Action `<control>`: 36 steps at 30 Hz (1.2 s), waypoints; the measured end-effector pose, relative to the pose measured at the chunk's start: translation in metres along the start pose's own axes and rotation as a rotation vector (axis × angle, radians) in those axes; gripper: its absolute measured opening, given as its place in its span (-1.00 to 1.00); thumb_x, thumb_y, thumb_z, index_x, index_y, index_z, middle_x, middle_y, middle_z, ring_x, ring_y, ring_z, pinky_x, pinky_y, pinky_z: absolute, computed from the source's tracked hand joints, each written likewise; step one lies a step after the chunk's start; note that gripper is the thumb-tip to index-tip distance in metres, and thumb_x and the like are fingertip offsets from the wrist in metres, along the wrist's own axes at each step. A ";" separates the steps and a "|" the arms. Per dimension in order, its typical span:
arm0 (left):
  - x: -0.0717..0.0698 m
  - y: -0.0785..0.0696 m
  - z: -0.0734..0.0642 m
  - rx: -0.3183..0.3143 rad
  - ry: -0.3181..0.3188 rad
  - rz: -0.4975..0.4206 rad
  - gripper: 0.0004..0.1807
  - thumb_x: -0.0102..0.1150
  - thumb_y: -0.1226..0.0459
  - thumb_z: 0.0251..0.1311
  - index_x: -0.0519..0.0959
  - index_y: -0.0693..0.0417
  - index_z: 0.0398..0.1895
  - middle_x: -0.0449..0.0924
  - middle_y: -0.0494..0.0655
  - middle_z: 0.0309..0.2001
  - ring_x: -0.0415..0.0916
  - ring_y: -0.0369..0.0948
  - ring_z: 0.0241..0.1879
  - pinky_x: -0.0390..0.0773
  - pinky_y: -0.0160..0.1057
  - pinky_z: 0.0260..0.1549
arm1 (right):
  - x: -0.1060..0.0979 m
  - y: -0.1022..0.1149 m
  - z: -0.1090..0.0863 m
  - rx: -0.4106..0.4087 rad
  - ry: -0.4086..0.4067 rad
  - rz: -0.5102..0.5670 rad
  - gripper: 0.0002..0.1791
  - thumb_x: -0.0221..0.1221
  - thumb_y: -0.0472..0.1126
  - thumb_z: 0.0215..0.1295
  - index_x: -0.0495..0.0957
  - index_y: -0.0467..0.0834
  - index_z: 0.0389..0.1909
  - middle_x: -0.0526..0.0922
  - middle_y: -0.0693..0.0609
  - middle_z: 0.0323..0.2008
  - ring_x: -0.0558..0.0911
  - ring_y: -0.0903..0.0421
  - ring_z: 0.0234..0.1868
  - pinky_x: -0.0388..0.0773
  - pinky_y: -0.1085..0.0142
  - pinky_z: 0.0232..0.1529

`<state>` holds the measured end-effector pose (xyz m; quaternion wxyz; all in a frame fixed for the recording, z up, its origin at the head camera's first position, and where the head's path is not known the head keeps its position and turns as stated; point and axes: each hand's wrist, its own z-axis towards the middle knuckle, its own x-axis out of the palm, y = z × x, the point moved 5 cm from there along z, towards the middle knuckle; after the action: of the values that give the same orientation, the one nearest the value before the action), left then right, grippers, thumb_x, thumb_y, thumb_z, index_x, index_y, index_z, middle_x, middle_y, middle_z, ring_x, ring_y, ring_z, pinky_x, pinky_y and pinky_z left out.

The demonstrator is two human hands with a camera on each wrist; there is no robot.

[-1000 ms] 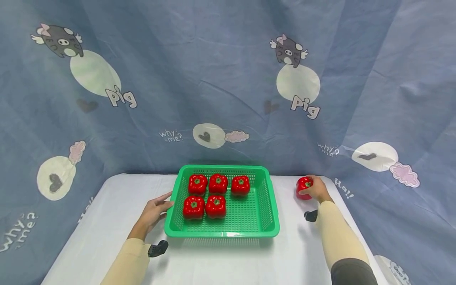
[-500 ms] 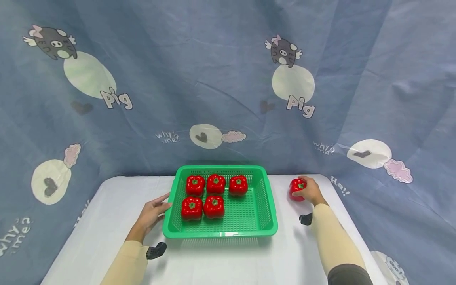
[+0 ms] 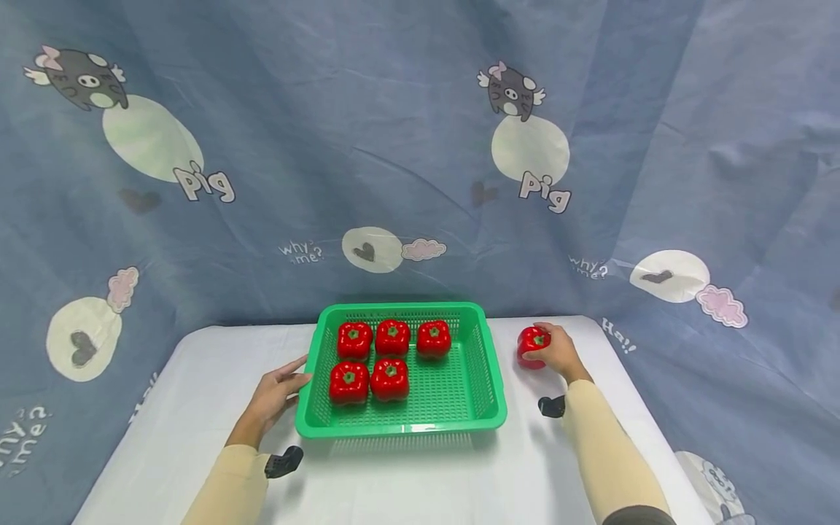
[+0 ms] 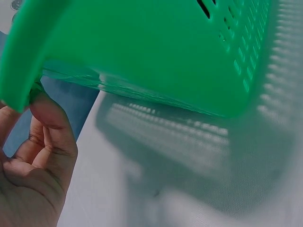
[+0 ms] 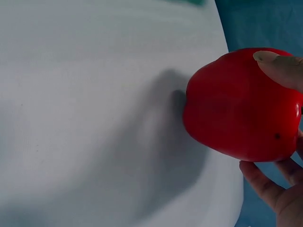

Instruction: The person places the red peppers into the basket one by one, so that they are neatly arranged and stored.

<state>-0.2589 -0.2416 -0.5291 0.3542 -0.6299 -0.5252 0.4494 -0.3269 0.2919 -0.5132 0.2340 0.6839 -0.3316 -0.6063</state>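
Note:
My right hand (image 3: 555,351) holds a glossy red bell pepper (image 3: 530,347) to the right of the green basket. In the right wrist view the thumb lies on one side of the bell pepper (image 5: 236,109) and fingertips touch the opposite side. Whether it rests on the table or hangs just above cannot be told. At the basket's left side, my left hand (image 3: 272,394) grips the rim of the green plastic basket (image 3: 400,430). The left wrist view shows the thumb under the rim, with other fingers partly hidden behind it. Several red bell peppers (image 3: 390,379) stand in the basket's left and middle.
A white-covered table (image 3: 420,481) lies beneath everything. Behind it and at both sides hangs a blue cloth (image 3: 420,182) printed with pigs. A dark wrist-camera mount (image 3: 284,462) sits by the left wrist, another camera mount (image 3: 551,406) by the right.
My right hand has carried the bell pepper left, closer to the basket. The left hand stays at the basket's rim. The head view has shifted slightly.

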 end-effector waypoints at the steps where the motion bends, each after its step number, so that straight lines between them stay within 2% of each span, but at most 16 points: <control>1: 0.000 0.001 0.000 0.000 0.000 -0.002 -0.32 0.18 0.16 0.30 0.21 0.08 0.45 0.56 0.01 -0.03 0.56 -0.29 -0.17 0.49 0.01 0.12 | 0.000 0.001 -0.001 -0.006 0.000 -0.003 -0.14 0.39 -0.31 0.02 0.21 -0.30 0.36 0.26 -0.35 0.27 0.23 -0.33 0.29 0.41 -0.18 0.17; 12: 0.000 0.004 -0.001 -0.003 -0.006 -0.004 -0.32 0.17 0.16 0.30 0.21 0.06 0.45 0.56 0.03 -0.01 0.56 -0.26 -0.13 0.43 0.07 0.17 | -0.001 0.025 -0.008 -0.108 -0.009 -0.016 -0.14 0.41 -0.27 0.00 0.24 -0.26 0.35 0.26 -0.32 0.27 0.23 -0.31 0.29 0.44 -0.19 0.13; 18: 0.000 0.003 0.003 -0.006 -0.006 -0.011 -0.31 0.17 0.16 0.30 0.20 0.04 0.46 0.54 0.08 0.04 0.56 -0.25 -0.11 0.44 0.03 0.17 | -0.006 0.033 -0.012 -0.135 -0.023 -0.012 -0.14 0.43 -0.24 -0.01 0.26 -0.24 0.34 0.30 -0.28 0.24 0.26 -0.29 0.27 0.47 -0.17 0.10; 29: 0.002 -0.002 0.000 -0.016 -0.003 -0.015 -0.33 0.16 0.19 0.31 0.20 0.06 0.45 0.56 0.05 0.00 0.56 -0.27 -0.15 0.46 0.02 0.15 | -0.009 0.043 -0.024 -0.193 -0.037 -0.037 -0.15 0.43 -0.20 -0.01 0.28 -0.24 0.33 0.32 -0.27 0.21 0.28 -0.28 0.24 0.53 -0.15 0.03; 36: 0.001 -0.002 0.000 -0.016 -0.006 -0.013 -0.34 0.15 0.20 0.32 0.20 0.07 0.45 0.57 0.02 -0.02 0.56 -0.29 -0.17 0.50 -0.02 0.11 | -0.016 0.057 -0.034 -0.232 -0.038 -0.035 -0.16 0.43 -0.17 -0.01 0.30 -0.25 0.32 0.35 -0.26 0.18 0.33 -0.27 0.21 0.53 -0.14 0.03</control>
<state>-0.2593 -0.2400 -0.5271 0.3504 -0.6281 -0.5338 0.4447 -0.3033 0.2623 -0.4560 0.2946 0.6464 -0.2515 -0.6574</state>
